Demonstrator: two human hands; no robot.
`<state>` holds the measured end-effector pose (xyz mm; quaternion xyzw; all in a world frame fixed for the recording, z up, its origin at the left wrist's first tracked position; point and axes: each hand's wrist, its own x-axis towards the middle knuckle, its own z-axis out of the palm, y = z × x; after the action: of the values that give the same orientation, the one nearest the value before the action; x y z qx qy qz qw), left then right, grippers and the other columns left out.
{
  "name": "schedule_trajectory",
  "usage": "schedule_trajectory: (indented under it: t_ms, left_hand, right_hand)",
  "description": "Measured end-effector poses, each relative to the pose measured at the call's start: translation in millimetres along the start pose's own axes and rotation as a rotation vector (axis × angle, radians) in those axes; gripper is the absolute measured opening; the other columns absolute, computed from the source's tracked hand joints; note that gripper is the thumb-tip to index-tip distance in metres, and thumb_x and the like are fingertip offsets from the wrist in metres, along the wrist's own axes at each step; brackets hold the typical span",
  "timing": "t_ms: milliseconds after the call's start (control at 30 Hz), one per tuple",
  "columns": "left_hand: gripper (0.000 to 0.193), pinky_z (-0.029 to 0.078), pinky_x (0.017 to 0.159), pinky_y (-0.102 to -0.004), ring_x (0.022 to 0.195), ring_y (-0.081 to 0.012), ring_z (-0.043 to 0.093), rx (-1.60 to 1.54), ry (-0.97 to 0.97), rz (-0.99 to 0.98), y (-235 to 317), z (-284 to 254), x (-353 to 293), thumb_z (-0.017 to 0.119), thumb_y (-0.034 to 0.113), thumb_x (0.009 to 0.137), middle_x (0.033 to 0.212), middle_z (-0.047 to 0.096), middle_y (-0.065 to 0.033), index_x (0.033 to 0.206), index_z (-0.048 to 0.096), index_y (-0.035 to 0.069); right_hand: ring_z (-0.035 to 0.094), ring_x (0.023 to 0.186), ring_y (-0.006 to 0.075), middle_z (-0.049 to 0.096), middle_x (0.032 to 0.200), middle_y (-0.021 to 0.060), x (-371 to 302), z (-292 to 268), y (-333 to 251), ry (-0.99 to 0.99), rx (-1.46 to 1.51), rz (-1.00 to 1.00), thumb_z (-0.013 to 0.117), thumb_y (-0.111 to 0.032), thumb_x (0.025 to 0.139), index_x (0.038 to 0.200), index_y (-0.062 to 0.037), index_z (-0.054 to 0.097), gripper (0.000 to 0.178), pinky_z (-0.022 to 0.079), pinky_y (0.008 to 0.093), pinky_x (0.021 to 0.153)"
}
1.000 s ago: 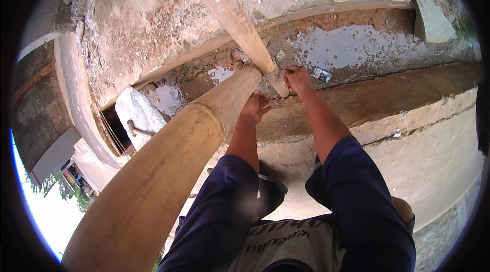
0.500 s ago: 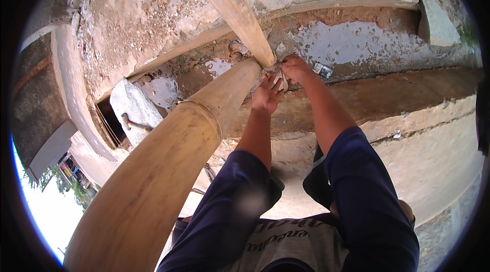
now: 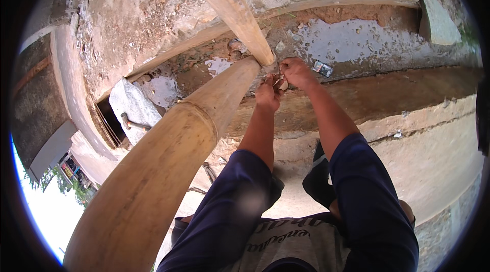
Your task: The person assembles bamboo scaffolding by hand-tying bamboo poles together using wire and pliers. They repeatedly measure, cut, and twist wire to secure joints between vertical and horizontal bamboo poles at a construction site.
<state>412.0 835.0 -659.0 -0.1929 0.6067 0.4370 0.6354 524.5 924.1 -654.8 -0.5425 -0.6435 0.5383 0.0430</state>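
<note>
Two bamboo poles come together above a muddy ditch: a thick pole (image 3: 153, 170) rising from the lower left and a thinner pole (image 3: 229, 9) from the top. Just right of where their ends meet, my left hand (image 3: 268, 93) is closed, its fingertips drawn together. Beside it and slightly farther off, my right hand (image 3: 297, 73) pinches at the same spot. Between the two hands shows a small pale piece (image 3: 282, 84) and what looks like a thin dark strand; their kind is too small to tell.
A hammer (image 3: 135, 123) lies on a pale stone slab (image 3: 131, 102) at the left, beside a dark opening. Grey water (image 3: 347, 42) stands in the ditch near a small crumpled packet (image 3: 322, 69). Another slab (image 3: 439, 22) leans at the far right. The ditch's concrete edge (image 3: 398, 93) runs near me.
My left hand's fingers, spread half a second ago, have closed. The right hand has shifted slightly and now pinches close beside it. Both poles have barely moved.
</note>
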Motion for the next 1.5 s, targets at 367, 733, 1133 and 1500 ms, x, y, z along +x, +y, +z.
schedule_trajectory:
  t_ms: [367, 733, 1133, 1500]
  left_hand:
    - [0.030, 0.039, 0.060, -0.0298, 0.088, -0.0174, 0.055, -0.004, -0.019, -0.159, 13.6, -1.8, 4.3, 0.047, 0.037, 0.099, 0.109, 0.060, -0.0012, 0.116, 0.054, 0.012]
    - [0.028, 0.040, 0.061, -0.0283, 0.082, -0.0121, 0.053, 0.381, -0.043, -0.020, 13.7, -5.8, -5.5, 0.055, 0.027, 0.095, 0.103, 0.063, -0.0007, 0.116, 0.058, 0.009]
    - [0.024, 0.048, 0.070, -0.0360, 0.075, -0.0221, 0.062, 1.215, 0.246, 0.395, 10.7, 5.0, 3.0, 0.062, 0.022, 0.086, 0.084, 0.068, -0.0108, 0.094, 0.069, 0.000]
    - [0.015, 0.034, 0.043, -0.0310, 0.051, -0.0129, 0.045, 0.507, 0.234, -0.066, 37.7, 39.0, -12.0, 0.058, 0.019, 0.086, 0.065, 0.049, -0.0012, 0.080, 0.060, 0.006]
  right_hand:
    - [0.063, 0.081, 0.0345, 0.066, 0.089, 0.0197, -19.8, -0.2, -0.6, -0.025, -0.078, -0.293, 0.068, -0.012, 0.079, 0.095, -0.0017, 0.065, 0.019, 0.050, 0.0394, 0.073]
    - [0.066, 0.066, 0.0173, 0.068, 0.073, 0.0122, -0.3, -4.7, 1.8, -0.225, 0.321, 0.133, 0.065, -0.016, 0.086, 0.088, 0.0022, 0.068, 0.019, 0.051, 0.0327, 0.064]
    - [0.065, 0.067, 0.0275, 0.066, 0.074, 0.0138, 10.6, -5.4, 5.8, -0.043, -0.116, -0.174, 0.064, -0.017, 0.088, 0.086, -0.0023, 0.062, 0.015, 0.052, 0.0360, 0.063]
    - [0.064, 0.084, 0.0331, 0.061, 0.091, 0.0112, -16.9, 8.7, 11.4, 0.085, -0.526, -0.467, 0.054, -0.017, 0.087, 0.095, -0.0098, 0.056, 0.012, 0.052, 0.0435, 0.073]
